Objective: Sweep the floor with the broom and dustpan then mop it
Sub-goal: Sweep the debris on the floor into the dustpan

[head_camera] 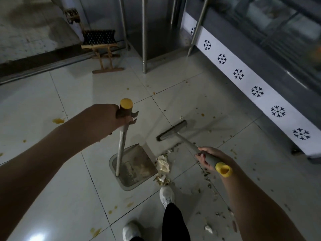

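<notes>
Grey plastic with yellow end caps marks both tools. The broom (pixel 172 130) is angled low, its dark bristle head on the tile beyond the mouth of the dustpan (pixel 133 180). Its thin shaft runs back to the right hand (pixel 208 158), whose fingers wrap the grey grip just short of the yellow cap. The dustpan sits flat on the floor between the two arms, open edge turned toward the broom side. Its upright metal handle is held by the left hand (pixel 111 117), fingers closed round it just under the yellow top.

Both tools look light. The broom's shaft should be stiff and its bristles soft, so the padded grip is the right place to hold it for short, low pulls. The pan will probably skate on this glossy tile — holding high on the handle and leaning the lip down should keep it put.

A crumpled wad of pale paper (pixel 163 165) lies at the pan's open edge, with small scraps around it. More crumbs (pixel 210 185) trail off under the right forearm, and some dirt already shows inside the pan. A white shoe (pixel 166 195) stands just beside the pile.

Further out, the pale floor tiles (pixel 52 94) carry orange-yellow spots (pixel 58 120) — wet work for a mop, and no mop is in view. A small wooden stool (pixel 102 49) stands by the far wall, steel legs (pixel 144 40) rise near it, and a cabinet with a white snowflake strip (pixel 257 91) runs along the right.
</notes>
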### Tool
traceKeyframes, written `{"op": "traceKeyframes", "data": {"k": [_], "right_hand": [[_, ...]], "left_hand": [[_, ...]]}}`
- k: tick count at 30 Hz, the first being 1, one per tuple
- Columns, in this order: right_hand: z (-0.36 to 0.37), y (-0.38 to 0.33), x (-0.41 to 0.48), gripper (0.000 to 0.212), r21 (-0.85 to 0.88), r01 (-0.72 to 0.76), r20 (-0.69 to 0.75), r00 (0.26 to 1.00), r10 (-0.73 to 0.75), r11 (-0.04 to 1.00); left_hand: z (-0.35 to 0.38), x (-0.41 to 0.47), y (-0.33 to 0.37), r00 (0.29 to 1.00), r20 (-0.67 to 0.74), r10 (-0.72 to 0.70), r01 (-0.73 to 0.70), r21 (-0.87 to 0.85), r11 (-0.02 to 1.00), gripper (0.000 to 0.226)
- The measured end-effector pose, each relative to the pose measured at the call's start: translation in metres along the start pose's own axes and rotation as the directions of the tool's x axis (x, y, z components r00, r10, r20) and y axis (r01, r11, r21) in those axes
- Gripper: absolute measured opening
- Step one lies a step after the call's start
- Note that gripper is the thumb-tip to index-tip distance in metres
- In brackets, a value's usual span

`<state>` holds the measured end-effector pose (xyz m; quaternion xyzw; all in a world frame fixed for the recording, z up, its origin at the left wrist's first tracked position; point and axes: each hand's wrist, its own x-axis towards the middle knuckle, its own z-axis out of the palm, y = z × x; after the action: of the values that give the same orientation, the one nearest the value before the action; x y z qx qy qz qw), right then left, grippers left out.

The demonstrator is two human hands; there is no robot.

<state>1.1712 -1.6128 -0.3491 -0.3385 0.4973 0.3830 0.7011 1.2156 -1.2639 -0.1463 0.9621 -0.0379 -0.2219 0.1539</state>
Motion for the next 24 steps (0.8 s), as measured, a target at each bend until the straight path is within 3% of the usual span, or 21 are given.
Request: {"op": "traceKeyframes", "data": {"k": [10, 14, 19, 24], "right_hand": [[0.005, -0.129, 0.052, 0.027, 0.107, 0.088, -0.014, 0.996, -0.087, 0.990], [-0.006, -0.161, 0.068, 0.026, 0.059, 0.092, -0.025, 0.996, -0.090, 0.994], [-0.028, -0.155, 0.064, 0.020, 0.061, 0.085, -0.055, 0.995, -0.081, 0.995], [-0.057, -0.105, 0.041, 0.024, 0.132, 0.045, -0.046, 0.998, -0.040, 0.990]], "left_hand": [[-0.007, 0.080, 0.077, 0.986, 0.145, -0.088, 0.110, -0.155, 0.982, 0.029], [-0.003, 0.102, 0.100, 0.974, 0.192, -0.119, 0.152, -0.165, 0.975, 0.028], [0.004, 0.113, 0.121, 0.971, 0.227, -0.074, 0.104, -0.124, 0.987, 0.024], [0.010, 0.107, 0.138, 0.968, 0.251, -0.003, 0.018, -0.057, 0.998, 0.025]]}}
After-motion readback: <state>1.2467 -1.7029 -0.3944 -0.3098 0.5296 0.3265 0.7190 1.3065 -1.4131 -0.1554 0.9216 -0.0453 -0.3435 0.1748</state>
